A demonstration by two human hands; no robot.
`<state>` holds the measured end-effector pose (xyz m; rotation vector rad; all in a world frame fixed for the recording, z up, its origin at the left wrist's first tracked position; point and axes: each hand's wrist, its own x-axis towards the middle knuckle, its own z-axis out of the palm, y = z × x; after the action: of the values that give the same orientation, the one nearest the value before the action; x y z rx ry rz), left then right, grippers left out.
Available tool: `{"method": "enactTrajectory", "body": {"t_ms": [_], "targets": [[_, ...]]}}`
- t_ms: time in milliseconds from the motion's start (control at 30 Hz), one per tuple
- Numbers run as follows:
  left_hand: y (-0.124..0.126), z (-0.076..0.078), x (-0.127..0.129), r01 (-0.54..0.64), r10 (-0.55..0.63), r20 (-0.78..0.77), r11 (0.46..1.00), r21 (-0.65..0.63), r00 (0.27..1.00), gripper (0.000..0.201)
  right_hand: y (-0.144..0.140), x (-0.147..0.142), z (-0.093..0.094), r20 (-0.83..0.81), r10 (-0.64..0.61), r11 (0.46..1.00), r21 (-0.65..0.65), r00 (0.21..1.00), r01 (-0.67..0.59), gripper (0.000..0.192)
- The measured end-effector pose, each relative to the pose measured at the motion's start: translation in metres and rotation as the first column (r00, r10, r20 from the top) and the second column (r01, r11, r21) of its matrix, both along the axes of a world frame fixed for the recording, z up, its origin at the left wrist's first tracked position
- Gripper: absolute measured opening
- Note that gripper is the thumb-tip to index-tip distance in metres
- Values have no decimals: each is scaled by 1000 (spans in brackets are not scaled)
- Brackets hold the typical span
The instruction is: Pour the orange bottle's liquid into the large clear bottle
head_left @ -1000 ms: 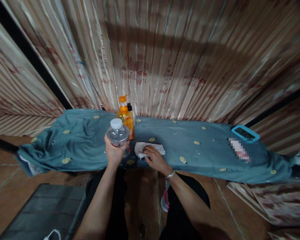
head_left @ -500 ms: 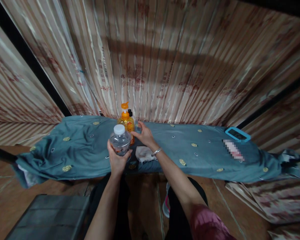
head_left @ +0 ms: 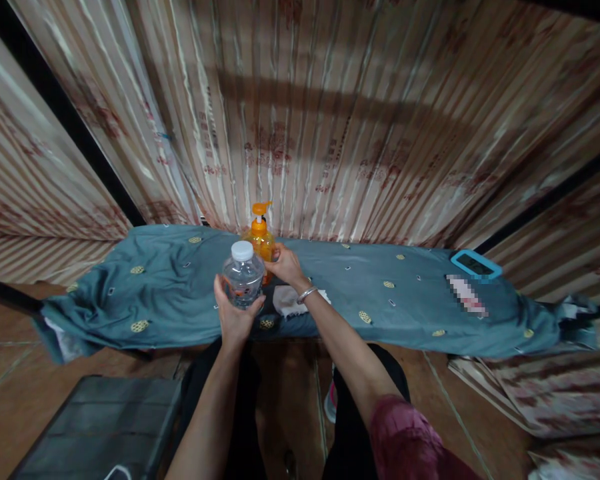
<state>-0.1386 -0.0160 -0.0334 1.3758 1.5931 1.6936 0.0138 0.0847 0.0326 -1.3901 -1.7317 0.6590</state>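
My left hand (head_left: 234,316) grips a clear plastic bottle (head_left: 243,279) with a white cap, held upright just above the near edge of a table draped in teal cloth (head_left: 170,287). My right hand (head_left: 284,264) reaches over the cloth and closes around the body of an orange pump bottle (head_left: 261,237) that stands behind the clear bottle. A crumpled white tissue (head_left: 286,301) lies on the cloth under my right wrist, which wears a metal bangle.
A teal-framed device (head_left: 476,265) lies at the table's far right, beside a blurred patch. Striped curtains (head_left: 330,120) hang close behind the table. A dark grey box (head_left: 95,427) sits on the brown floor at lower left. My legs are under the table edge.
My right hand left the white tissue, moved forward and took hold of the orange pump bottle. The left hand kept the clear bottle nearly still.
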Motion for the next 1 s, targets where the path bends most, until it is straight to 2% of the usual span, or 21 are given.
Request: {"method": "enactTrajectory", "body": {"t_ms": [100,200,300,367,433,500,600,667,733,867,1000], "targets": [[-22,3,-5,-34,37,-92,999,30,995,129,-14,16,3,-2,-59,998,16,998,59,50],[-56,12,-6,-27,54,-215,992,125,975,123,-33,43,10,-45,-101,993,64,994,104,52],[-84,23,8,52,23,-328,974,220,945,104,-50,74,20,-92,-132,984,109,987,141,57],[-89,26,23,168,-72,-374,959,230,925,84,-58,93,24,-117,-156,978,118,981,169,58],[-81,24,42,256,-185,-347,952,170,919,69,-63,109,25,-130,-187,973,115,974,202,59],[-59,18,60,327,-293,-256,939,104,921,71,-66,122,22,-139,-205,970,103,969,220,58],[-17,7,83,400,-397,-89,916,22,913,89,-69,133,13,-161,-191,976,74,968,205,57],[9,0,95,421,-421,9,906,-45,907,104,-70,136,7,-183,-158,984,54,970,170,57],[26,-4,105,438,-434,59,894,-95,899,110,-71,136,0,-202,-112,991,43,973,123,56],[37,-4,117,511,-502,99,849,-130,859,109,-72,132,-12,-225,-26,999,34,974,35,54],[35,-1,120,456,-456,53,863,-218,888,84,-79,133,-15,-224,-14,999,32,974,22,60]]}}
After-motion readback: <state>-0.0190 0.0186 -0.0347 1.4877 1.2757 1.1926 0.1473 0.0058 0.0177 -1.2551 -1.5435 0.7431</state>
